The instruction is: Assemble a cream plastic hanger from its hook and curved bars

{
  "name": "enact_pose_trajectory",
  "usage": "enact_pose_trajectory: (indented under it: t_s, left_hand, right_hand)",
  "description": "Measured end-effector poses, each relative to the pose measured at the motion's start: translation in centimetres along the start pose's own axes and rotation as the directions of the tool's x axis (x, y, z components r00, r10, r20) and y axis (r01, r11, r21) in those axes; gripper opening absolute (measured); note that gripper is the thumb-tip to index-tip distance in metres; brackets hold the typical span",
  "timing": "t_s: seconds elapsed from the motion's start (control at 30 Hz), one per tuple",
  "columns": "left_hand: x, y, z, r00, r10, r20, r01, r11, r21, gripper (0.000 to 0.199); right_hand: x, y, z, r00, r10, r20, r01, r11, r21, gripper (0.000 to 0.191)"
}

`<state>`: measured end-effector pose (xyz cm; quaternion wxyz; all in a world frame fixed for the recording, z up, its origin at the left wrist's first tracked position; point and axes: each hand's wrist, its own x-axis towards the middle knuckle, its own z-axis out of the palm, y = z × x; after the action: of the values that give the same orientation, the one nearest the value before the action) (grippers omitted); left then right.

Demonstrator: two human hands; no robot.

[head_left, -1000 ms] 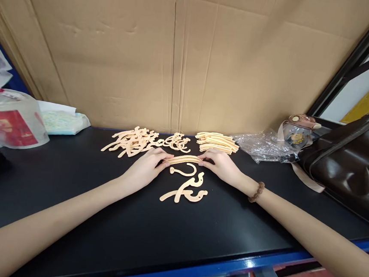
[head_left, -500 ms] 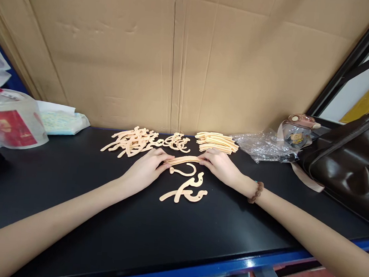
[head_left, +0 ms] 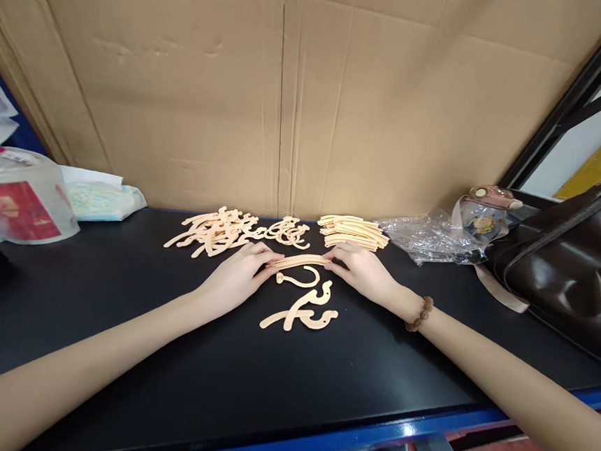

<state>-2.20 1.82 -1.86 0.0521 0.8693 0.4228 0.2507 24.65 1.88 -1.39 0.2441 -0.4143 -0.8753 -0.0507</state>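
A curved peach plastic bar [head_left: 302, 261], which looks like a clothes hanger part, spans the gap between my hands. My left hand [head_left: 244, 270] pinches its left end, and my right hand [head_left: 357, 269] pinches the right end. Just below the bar lies a peach hanger hook [head_left: 303, 278] with a round knob. Closer to me, two curved hanger arms [head_left: 303, 310] rest crossed on the black table [head_left: 286, 386].
At the back lie a heap of hanger arms [head_left: 216, 232], a pile of hooks [head_left: 289, 231] and a stack of bars [head_left: 355, 232]. Clear plastic wrap [head_left: 431, 237] and a dark bag [head_left: 570, 270] are right. A plastic bag [head_left: 24, 194] and a white-green packet [head_left: 103, 198] stand left. Cardboard [head_left: 212, 91] walls the back.
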Motion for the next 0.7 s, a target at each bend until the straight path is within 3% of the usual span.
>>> enact_pose_trajectory:
  t_s: [0.33, 0.43, 0.5, 0.6, 0.67, 0.7]
  left_hand:
    - [0.0, 0.5, -0.3, 0.999, -0.030, 0.013, 0.030, 1.000, 0.008, 0.040]
    - [-0.1, 0.6, -0.4, 0.999, -0.032, 0.012, 0.032, 0.999, 0.013, 0.039]
    - [-0.1, 0.5, -0.3, 1.000, -0.026, 0.011, 0.026, 1.000, 0.013, 0.039]
    - [0.0, 0.4, -0.3, 1.000, -0.011, 0.005, 0.011, 1.000, 0.001, 0.039]
    - [0.0, 0.4, -0.3, 1.000, -0.009, 0.011, 0.009, 1.000, 0.000, 0.039]
    - [0.0, 0.5, -0.4, 1.000, -0.015, 0.018, 0.015, 1.000, 0.004, 0.039]
  right_hand:
    - [-0.2, 0.3, -0.2, 0.999, 0.006, 0.046, -0.007, 1.000, 0.021, 0.025]
    - [0.0, -0.4, -1.5, 0.999, -0.005, 0.054, 0.004, 1.000, 0.021, 0.025]
    - [-0.4, -2.5, -3.3, 0.999, -0.023, 0.026, 0.023, 0.999, 0.035, 0.024]
    - [-2.7, -8.7, -6.4, 0.999, -0.044, -0.004, 0.044, 0.976, 0.212, 0.025]
    - [-5.3, -13.3, -7.4, 0.980, -0.158, 0.124, 0.087, 0.890, 0.448, 0.034]
    - [-6.7, -15.3, -7.4, 0.954, -0.270, 0.133, 0.145, 0.800, 0.582, 0.037]
